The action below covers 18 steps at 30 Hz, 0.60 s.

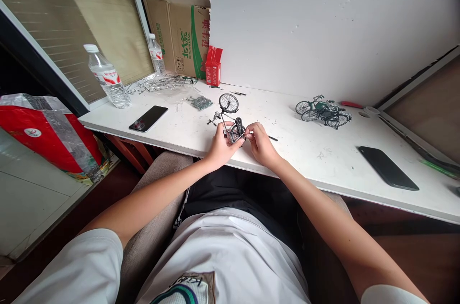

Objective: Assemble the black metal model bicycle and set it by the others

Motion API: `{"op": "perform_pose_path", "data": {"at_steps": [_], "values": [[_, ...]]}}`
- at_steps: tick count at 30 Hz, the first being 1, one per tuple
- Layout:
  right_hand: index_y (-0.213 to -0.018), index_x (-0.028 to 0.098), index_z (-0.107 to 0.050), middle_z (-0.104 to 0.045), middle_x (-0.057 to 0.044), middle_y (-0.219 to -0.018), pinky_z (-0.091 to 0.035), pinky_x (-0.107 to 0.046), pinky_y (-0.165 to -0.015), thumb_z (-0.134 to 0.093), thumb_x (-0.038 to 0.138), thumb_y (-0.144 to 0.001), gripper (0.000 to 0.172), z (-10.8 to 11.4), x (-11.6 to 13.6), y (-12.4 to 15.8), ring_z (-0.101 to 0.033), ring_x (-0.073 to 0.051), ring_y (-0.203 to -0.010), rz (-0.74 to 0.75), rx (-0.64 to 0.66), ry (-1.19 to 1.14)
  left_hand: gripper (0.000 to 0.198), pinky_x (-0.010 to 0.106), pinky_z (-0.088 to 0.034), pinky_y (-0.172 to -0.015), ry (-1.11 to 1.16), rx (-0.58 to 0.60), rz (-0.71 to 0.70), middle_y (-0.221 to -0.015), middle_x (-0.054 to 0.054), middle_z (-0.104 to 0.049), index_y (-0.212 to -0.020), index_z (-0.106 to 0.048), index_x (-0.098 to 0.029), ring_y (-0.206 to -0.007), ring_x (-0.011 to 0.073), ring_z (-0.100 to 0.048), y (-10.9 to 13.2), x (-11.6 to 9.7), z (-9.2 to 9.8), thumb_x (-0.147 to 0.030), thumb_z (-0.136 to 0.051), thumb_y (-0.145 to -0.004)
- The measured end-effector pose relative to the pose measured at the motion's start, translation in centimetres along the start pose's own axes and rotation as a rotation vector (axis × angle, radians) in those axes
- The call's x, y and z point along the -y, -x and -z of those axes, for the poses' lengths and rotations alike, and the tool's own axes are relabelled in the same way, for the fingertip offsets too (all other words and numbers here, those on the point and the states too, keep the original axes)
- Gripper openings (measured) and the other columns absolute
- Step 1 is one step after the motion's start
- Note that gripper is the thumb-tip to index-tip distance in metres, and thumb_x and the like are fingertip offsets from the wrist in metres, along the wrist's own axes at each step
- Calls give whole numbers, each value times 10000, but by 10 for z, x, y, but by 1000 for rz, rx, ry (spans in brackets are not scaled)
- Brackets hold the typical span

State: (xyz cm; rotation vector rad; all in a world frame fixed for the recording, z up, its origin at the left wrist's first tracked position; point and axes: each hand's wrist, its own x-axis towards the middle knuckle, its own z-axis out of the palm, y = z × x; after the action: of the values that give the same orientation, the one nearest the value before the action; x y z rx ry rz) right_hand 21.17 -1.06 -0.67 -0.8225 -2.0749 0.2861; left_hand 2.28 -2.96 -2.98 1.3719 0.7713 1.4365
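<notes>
A small black model bicycle point(230, 117) stands tipped up near the front edge of the white table point(305, 150), one wheel raised toward the wall. My left hand point(220, 145) is closed round its lower frame and rear wheel. My right hand point(260, 143) pinches at the same lower part from the right side; what sits between its fingertips is too small to name. A thin dark rod point(273, 138) lies on the table just right of my right hand.
Finished green model bicycles point(322, 111) stand at the back right. One black phone point(148, 118) lies left, another point(388, 168) right. Two water bottles point(107, 76), a red carton point(213, 66), a cardboard box point(183, 38) and clear parts frames point(161, 83) sit at the back left.
</notes>
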Motion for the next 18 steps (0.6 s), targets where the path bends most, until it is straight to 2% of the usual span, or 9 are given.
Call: {"op": "perform_pose_path", "data": {"at_steps": [9,18], "values": [[-1035,257,-510,-579,-126,-1090,-493,-509,-932,-389,267,-1121,149,-1,0,1,-557,-311,-1037,32,-4,42,685,415,-633,-950,2,-13,11,-1164,121,-751,-1331,-456,-227,-1000,235,-784,0,-2,-1,-332,-906,-826],[-1031,257,-504,-589,-119,-1070,-474,-506,-922,-392,231,-1112,141,-1,0,1,-543,-308,-992,46,16,99,666,394,-627,-930,-32,-12,-2,-1143,103,-734,-1326,-455,-236,-984,222,-771,0,-2,-1,-341,-897,-839]]}}
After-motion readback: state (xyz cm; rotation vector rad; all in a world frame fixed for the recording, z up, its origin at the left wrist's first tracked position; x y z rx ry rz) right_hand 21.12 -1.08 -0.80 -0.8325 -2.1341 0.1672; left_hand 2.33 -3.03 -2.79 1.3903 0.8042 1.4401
